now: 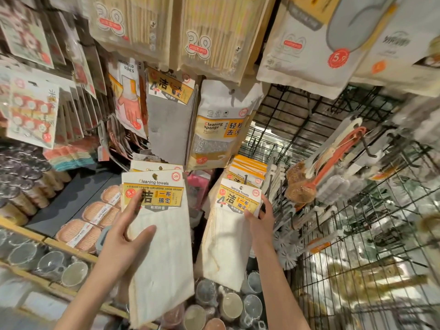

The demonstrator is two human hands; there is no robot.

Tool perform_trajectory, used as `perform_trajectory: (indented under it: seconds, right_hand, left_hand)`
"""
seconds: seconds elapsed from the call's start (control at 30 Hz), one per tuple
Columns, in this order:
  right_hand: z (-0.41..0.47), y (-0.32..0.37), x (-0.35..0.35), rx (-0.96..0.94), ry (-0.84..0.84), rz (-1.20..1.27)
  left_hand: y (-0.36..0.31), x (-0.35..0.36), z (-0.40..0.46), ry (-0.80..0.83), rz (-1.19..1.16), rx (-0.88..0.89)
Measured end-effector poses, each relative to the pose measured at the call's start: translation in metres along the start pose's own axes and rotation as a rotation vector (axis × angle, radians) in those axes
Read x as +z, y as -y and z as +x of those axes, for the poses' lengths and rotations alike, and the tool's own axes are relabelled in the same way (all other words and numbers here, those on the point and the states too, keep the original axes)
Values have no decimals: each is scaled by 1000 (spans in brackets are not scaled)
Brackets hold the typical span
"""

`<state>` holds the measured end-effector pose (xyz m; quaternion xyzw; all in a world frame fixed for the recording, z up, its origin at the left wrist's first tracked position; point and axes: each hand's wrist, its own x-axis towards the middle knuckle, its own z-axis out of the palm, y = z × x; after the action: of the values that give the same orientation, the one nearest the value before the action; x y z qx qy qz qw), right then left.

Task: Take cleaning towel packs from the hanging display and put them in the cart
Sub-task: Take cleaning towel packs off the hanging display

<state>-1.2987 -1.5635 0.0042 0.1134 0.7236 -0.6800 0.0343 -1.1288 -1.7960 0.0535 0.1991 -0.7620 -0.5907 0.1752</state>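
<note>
Presently: left hand grasping a cream cloth cleaning towel pack with yellow header card, right hand grasping a second matching cream towel pack, both held below the wire-grid hanging display.

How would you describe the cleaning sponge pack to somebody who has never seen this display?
Look at the middle of the hanging display, just above the two cream towel packs in the person's hands. The cleaning sponge pack hangs right of a grey cloth pack. Only it has a white top, a yellow band reading "Cleaning sponge", and a silvery scrubber in its window.
</note>
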Motion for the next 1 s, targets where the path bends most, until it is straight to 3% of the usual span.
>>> perform_trajectory:
  seconds: [0.37, 0.57, 1.0]
  right_hand:
    - [7, -7, -3, -21, -99, 87]
    - [23, -20, 10, -56, -124, -148]
    - [35, -29, 16, -152, -140, -168]
  left_hand:
    - [-3, -2, -3, -8, 10, 8]
    - [-1, -3, -3, 19, 25, 9]
    - [-6, -4, -11, 20, 41, 53]
